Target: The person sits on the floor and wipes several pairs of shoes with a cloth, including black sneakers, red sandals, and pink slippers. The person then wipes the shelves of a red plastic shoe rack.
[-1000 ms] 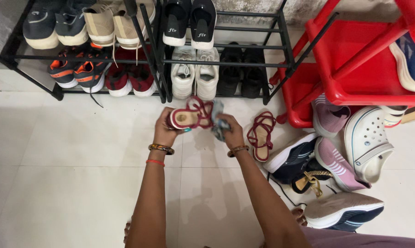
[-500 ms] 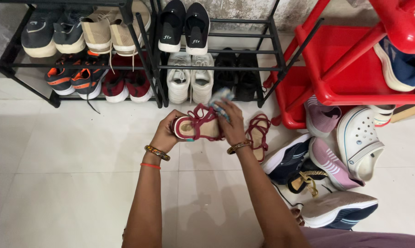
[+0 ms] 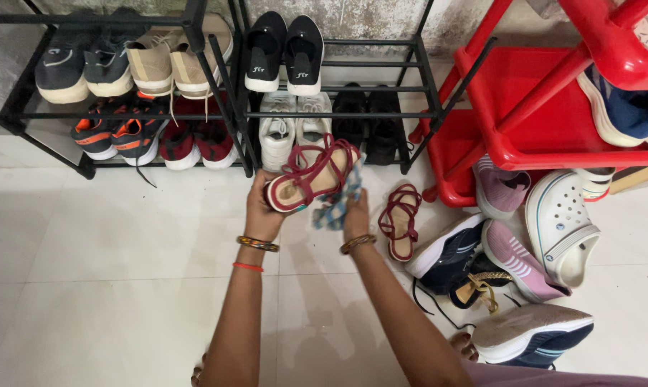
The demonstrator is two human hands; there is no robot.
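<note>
My left hand (image 3: pixel 261 208) grips the heel end of a maroon strappy sandal (image 3: pixel 312 176) with a tan insole, held tilted above the tiled floor. My right hand (image 3: pixel 355 216) holds a blue and white checked cloth (image 3: pixel 338 204) pressed under the sandal's toe end. Its matching sandal (image 3: pixel 400 219) lies flat on the floor just right of my right hand. Both wrists wear bangles.
A black metal shoe rack (image 3: pixel 232 93) stands ahead with several sneakers and slip-ons. A red plastic rack (image 3: pixel 532 107) stands at the right. On the floor below it lie a white clog (image 3: pixel 566 222), pink knit shoes (image 3: pixel 514 259) and dark sneakers (image 3: pixel 446 251).
The sandal has been tilted up and moved slightly toward the rack. My right hand with the cloth moved from the top of the straps to below the sandal.
</note>
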